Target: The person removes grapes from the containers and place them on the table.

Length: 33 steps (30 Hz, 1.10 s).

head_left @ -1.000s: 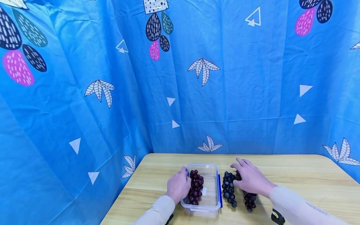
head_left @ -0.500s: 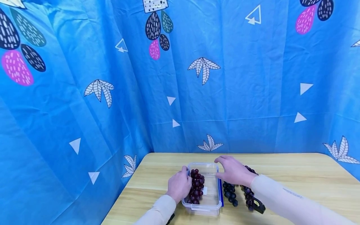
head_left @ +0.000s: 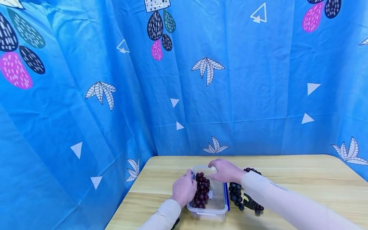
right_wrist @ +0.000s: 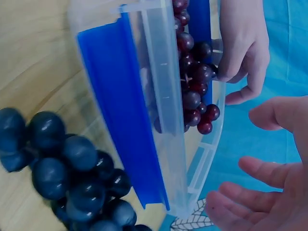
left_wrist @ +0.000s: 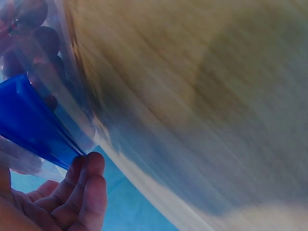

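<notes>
A clear plastic food container (head_left: 208, 212) with blue side latches (right_wrist: 120, 110) stands on the table. Inside, along its left wall, lies a bunch of dark red grapes (head_left: 201, 191), with a small white label beside it. My left hand (head_left: 184, 189) grips the container's left side, fingertips at the blue latch (left_wrist: 36, 122) in the left wrist view. Over the far part of the container is my right hand (head_left: 225, 172), fingers spread and holding nothing. To the right lies a bunch of blue-black grapes (head_left: 235, 195). Another dark bunch (head_left: 252, 170) is partly hidden under my right forearm.
The light wood table (head_left: 304, 182) extends right of the grapes and left of the container. A blue patterned curtain (head_left: 253, 95) hangs behind the table and along its left side. A black wrist device (head_left: 249, 202) sits under my right sleeve.
My right hand has moved left from the dark grape bunches to over the container, with nothing in it. My left hand has kept its hold on the container's side.
</notes>
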Each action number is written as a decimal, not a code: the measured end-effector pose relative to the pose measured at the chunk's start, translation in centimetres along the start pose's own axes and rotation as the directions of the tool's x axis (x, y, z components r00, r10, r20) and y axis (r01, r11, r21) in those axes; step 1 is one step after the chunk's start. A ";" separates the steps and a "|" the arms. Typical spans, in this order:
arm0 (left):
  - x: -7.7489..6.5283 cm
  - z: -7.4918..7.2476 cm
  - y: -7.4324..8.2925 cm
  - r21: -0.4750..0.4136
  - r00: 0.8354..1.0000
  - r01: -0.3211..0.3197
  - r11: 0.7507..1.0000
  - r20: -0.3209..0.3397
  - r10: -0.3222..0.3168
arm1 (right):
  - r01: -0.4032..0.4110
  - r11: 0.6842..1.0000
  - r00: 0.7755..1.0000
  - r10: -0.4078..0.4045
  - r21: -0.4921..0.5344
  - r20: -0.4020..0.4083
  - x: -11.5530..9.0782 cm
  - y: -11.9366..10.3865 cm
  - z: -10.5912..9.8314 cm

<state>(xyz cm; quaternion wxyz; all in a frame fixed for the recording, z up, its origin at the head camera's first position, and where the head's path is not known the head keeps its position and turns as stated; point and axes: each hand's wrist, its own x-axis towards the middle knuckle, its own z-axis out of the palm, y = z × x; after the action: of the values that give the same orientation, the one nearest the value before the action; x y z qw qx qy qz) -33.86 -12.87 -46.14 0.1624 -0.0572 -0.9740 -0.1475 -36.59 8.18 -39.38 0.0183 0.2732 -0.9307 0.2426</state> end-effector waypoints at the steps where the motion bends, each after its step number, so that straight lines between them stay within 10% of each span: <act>1: 0.0 0.0 0.0 0.004 1.000 0.003 1.000 0.004 -0.003 | 0.003 1.000 1.000 -0.003 -0.002 0.011 0.2 -0.1 0.1; 33: 0.0 0.4 0.2 0.053 0.999 0.011 0.999 -0.036 -0.009 | -0.114 0.992 0.939 0.128 -0.060 0.320 5.3 -1.9 2.9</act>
<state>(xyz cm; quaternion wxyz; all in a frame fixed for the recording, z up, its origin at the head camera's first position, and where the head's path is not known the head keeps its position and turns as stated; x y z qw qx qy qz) -33.98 -12.60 -46.43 0.1804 -0.0452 -0.9748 -0.1232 -39.81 2.87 -40.22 -0.1438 0.2510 -0.9408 0.1764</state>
